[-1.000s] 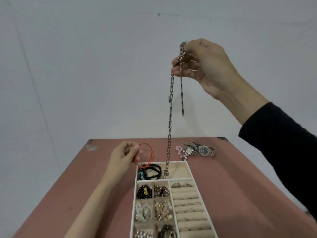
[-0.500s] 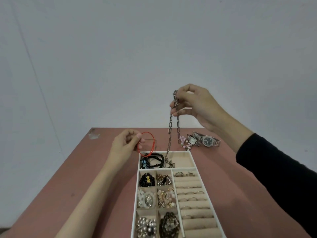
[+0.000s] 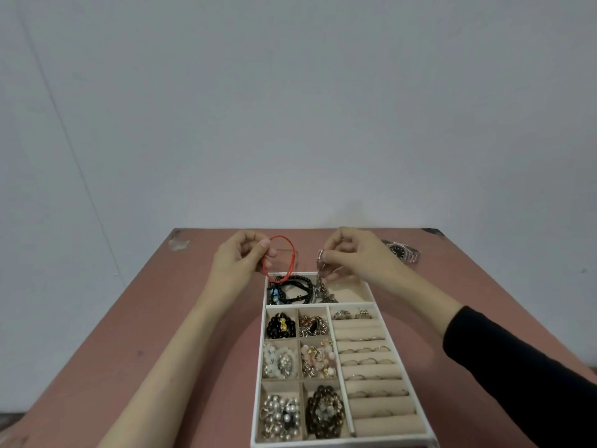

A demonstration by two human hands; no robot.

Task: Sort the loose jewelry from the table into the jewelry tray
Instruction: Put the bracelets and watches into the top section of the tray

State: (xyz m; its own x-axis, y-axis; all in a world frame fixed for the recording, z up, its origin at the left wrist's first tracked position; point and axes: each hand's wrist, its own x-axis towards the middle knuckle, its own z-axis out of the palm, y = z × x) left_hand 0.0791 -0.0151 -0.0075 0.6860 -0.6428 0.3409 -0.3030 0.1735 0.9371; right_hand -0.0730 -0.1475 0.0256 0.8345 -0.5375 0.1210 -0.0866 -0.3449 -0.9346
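A white jewelry tray (image 3: pixel 262 376) with beige compartments lies on the reddish table (image 3: pixel 161 318). My right hand (image 3: pixel 355 253) pinches the top end of a silver chain necklace (image 3: pixel 320 279), whose links are piled in the tray's wide far compartment beside black bead bracelets (image 3: pixel 295 287). My left hand (image 3: pixel 240 257) holds a thin red bracelet (image 3: pixel 280 258) just above the tray's far left corner. A silver watch (image 3: pixel 402 251) lies on the table behind my right hand.
The tray's small compartments hold beads, pearls and gold pieces; ring rolls (image 3: pixel 368 357) fill its right side. A pale wall stands right behind the table's far edge. Bare tabletop stretches to the left of the tray.
My right hand has come down from high above the table to just over the tray, lowering the chain into the far compartment. My left hand has stayed put with the red bracelet.
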